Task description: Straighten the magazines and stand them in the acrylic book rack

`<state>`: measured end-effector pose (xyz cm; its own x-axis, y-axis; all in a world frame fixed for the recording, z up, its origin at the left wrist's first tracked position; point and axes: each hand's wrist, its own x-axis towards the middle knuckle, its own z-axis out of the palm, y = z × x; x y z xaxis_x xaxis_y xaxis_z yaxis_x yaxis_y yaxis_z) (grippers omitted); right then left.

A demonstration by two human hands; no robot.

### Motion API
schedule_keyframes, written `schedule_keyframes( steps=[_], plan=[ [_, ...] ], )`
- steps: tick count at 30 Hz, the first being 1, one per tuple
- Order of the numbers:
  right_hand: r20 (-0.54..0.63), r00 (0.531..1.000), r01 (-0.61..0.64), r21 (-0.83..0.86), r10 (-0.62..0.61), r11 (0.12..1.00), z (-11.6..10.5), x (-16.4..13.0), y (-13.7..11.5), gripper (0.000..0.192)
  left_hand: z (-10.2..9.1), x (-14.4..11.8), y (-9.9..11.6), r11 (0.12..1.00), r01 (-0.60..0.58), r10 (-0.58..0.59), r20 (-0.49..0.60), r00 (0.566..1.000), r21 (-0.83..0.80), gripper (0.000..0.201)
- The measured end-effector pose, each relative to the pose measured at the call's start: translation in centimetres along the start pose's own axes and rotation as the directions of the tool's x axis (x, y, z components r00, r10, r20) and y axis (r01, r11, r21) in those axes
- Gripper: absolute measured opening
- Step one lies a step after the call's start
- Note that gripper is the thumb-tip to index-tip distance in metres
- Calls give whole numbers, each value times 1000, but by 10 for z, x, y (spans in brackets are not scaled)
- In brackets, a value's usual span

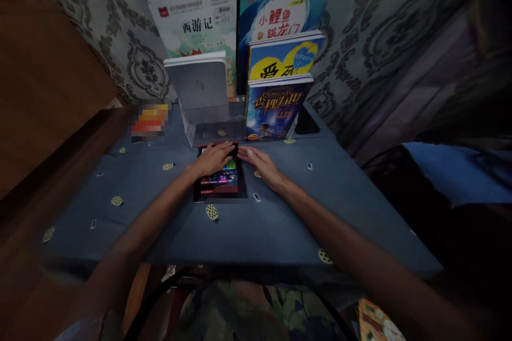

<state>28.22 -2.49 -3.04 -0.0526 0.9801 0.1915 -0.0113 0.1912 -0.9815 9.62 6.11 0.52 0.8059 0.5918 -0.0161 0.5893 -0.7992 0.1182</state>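
Blue cloth covers the table, with bare room on the near side and to the left and right of both hands. A dark book lies flat at mid-table. Left hand rests on its far end, fingers together and flat. Right hand lies just right of the book, fingers extended and together, fingertips touching its far right corner. A clear stand and upright books close off the far side.

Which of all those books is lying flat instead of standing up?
The dark-covered book under both hands, left hand and right hand, lies flat on the blue tablecloth; the others stand behind.
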Motion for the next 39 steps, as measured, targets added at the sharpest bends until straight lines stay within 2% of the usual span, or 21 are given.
schedule_keyframes(
  steps=[5, 10, 14, 18, 21, 25, 28, 32, 34, 37, 39],
  plan=[
    [-59, 998, 29, -32, -31, 999, -2, 5, 6, 70, 5, -2, 6, 999, -37, 38, -56, 998, 15, 44],
    [-28, 999, 28, -98, -31, 995, -3, 7, 9, 68, 3, -11, 21, 986, -158, 162, -104, 981, 48, 39],
    [-3, 998, 56, -166, -58, 985, -3, 5, 8, 73, -1, -37, 39, 977, -214, 214, -47, 976, 6, 39],
    [24, 996, 90, -285, -87, 954, -2, 2, 4, 67, 1, -74, 57, 954, -294, 294, -2, 956, -51, 41],
    [62, 991, 137, -387, -122, 912, 1, -1, 0, 64, 5, -99, 65, 949, -308, 308, -6, 951, -74, 44],
    [131, 977, 212, -530, -167, 821, 3, -7, 1, 65, 10, -122, 63, 954, -290, 290, -15, 957, -70, 50],
    [203, 966, 254, -615, -161, 747, 2, -11, 4, 63, 11, -139, 51, 960, -272, 267, -77, 961, -64, 48],
    [272, 952, 295, -705, -138, 645, 13, -20, -2, 58, 12, -161, 31, 986, -148, 131, -197, 972, -76, 40],
    [349, 927, 359, -715, -137, 601, 29, -29, -10, 54, 15, -169, 24, 991, -86, 57, -253, 966, -105, 39],
    [540, 831, 508, -638, -133, 579, 57, -46, -17, 53, 20, -175, 18, 987, -62, 15, -302, 953, -145, 40],
    [603, 789, 552, -611, -118, 567, 67, -55, -18, 58, 23, -175, 18, 987, -63, 13, -311, 950, -151, 41]
  ],
)
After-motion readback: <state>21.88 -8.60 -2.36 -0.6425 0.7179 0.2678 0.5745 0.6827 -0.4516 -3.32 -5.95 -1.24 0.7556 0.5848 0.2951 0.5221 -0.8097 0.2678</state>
